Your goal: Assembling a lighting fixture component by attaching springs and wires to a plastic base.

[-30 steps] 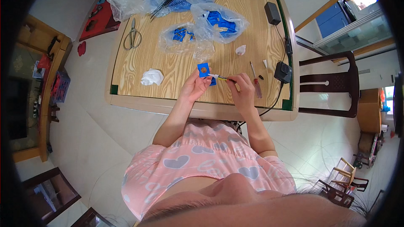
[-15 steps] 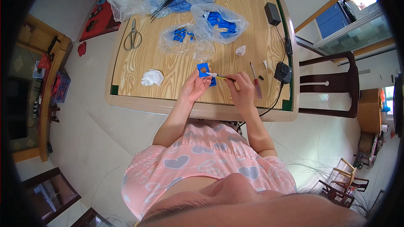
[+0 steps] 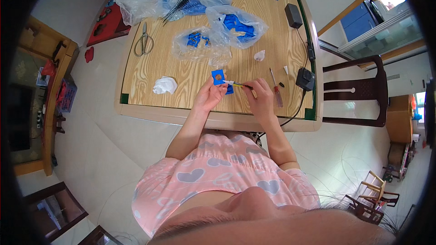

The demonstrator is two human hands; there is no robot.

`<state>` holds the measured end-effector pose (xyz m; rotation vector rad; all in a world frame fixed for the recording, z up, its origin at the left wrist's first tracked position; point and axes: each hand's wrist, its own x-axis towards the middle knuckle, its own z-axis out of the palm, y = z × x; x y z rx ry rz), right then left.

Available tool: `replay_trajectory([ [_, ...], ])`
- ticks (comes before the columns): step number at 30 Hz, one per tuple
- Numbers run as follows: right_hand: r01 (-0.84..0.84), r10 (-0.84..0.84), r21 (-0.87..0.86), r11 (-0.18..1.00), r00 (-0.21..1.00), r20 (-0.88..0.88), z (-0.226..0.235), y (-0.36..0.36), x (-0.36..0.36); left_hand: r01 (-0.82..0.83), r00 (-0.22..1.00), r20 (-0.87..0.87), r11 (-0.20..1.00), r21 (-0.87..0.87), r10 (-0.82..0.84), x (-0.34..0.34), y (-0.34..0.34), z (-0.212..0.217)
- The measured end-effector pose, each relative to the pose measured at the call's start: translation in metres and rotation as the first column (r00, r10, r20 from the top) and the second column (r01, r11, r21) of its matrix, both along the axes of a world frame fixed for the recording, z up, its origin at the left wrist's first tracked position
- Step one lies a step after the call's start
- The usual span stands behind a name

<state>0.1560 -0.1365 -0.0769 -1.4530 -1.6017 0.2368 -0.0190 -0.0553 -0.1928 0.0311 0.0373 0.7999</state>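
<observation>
Pinched in the fingers of my left hand (image 3: 209, 96) is a small flat blue square piece (image 3: 215, 75) with a brownish round spot or hole in it. My right hand (image 3: 262, 99) grips a slim glue-like tube (image 3: 236, 84), yellowish with a white nozzle. The nozzle tip meets the right side of the blue square or hovers just over it; contact is too small to tell. Under the tube, beside my left fingertips, another blue piece (image 3: 230, 90) shows in part.
Clear bags of blue parts (image 3: 239, 29) lie across the far table. Scissors (image 3: 144, 41) and crumpled white tissue (image 3: 165, 85) are on the left. A screwdriver (image 3: 277, 94), a white cone-shaped cap (image 3: 286, 70) and a corded black device (image 3: 305, 79) sit on the right.
The blue square has shifted very slightly left, and the tube's nozzle stays at its right side. Both hands keep their holds.
</observation>
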Motion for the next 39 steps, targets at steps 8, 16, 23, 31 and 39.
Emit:
replay_trajectory([
  [8,0.003,-0.002,0.017,1.000,0.998,-0.056,0.004,0.000,-0.001,0.001,1.000,0.028,1.000,-0.030,0.000,-0.003,0.002,-0.003],
  [16,-0.028,0.027,0.043,0.999,0.999,0.024,0.004,0.002,-0.001,-0.034,0.999,-0.010,0.999,-0.012,0.033,-0.002,-0.001,0.005],
  [23,-0.031,0.030,0.046,0.998,1.000,0.008,0.006,0.002,-0.001,-0.025,1.000,0.013,0.999,-0.022,0.025,-0.002,0.000,0.003],
  [31,-0.038,0.038,0.039,0.999,0.999,-0.011,0.004,0.002,0.000,-0.021,1.000,0.018,1.000,-0.006,0.021,0.000,0.001,0.000],
  [39,-0.041,0.041,0.047,0.998,0.999,0.009,0.006,0.002,0.000,-0.023,1.000,0.015,1.000,-0.018,0.023,0.000,0.000,0.001],
])
